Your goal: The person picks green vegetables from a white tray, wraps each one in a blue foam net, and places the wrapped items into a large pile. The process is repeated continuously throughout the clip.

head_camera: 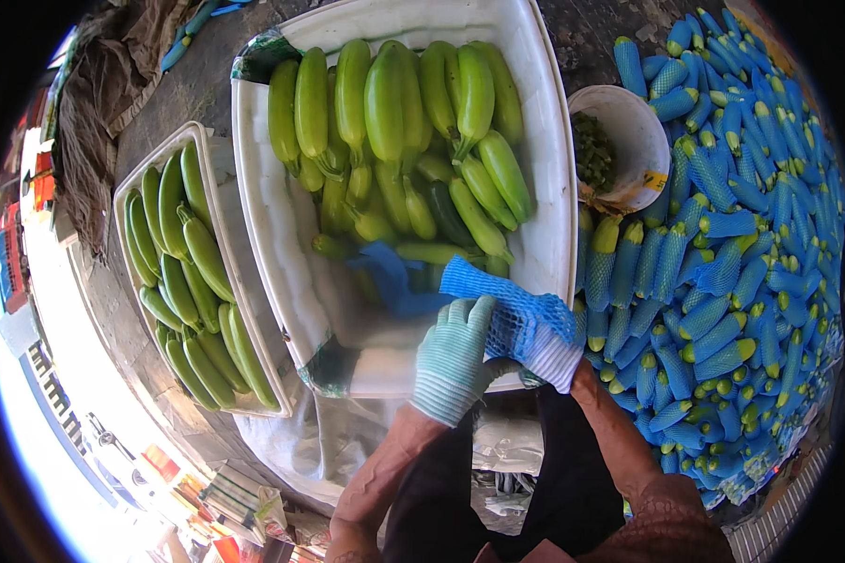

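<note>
My left hand, in a pale green and white knit glove, has its fingertips on a blue foam mesh sleeve. That sleeve covers much of my right hand, whose white glove cuff shows at the wrist; its fingers are hidden. Both hands are over the near edge of a large white foam box. Inside the box, green zucchini lie stacked toward the far side. More blue sleeves, partly blurred, lie in the box just beyond my left hand.
A smaller white tray of zucchini stands at left. At right, a white bucket holds dark green scraps beside a large heap of zucchini in blue mesh sleeves. Brown cloth lies at upper left; a whitish sheet is below the box.
</note>
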Motion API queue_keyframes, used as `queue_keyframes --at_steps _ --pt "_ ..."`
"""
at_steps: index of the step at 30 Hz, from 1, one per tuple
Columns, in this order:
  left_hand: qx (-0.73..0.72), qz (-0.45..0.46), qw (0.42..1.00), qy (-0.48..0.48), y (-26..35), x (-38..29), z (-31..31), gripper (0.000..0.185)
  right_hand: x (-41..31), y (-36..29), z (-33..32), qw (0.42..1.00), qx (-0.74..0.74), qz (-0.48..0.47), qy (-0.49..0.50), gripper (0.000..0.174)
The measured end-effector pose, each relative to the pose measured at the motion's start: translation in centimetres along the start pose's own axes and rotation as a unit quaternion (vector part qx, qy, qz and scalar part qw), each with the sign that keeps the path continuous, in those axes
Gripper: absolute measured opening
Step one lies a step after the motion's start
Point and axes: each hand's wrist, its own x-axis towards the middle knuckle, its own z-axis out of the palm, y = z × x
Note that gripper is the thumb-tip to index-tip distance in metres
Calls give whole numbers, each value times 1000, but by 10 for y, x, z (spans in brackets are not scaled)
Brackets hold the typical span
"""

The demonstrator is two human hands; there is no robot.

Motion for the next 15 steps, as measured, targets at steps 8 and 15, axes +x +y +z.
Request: queue_keyframes --at_steps 8,15 --pt "-349 -125 920 -126 21 46 -7 15 0 101 5 796 582 75 150 41" --pt "387 -228 863 231 -149 230 -114 49 15 68 -26 798 600 57 -23 47"
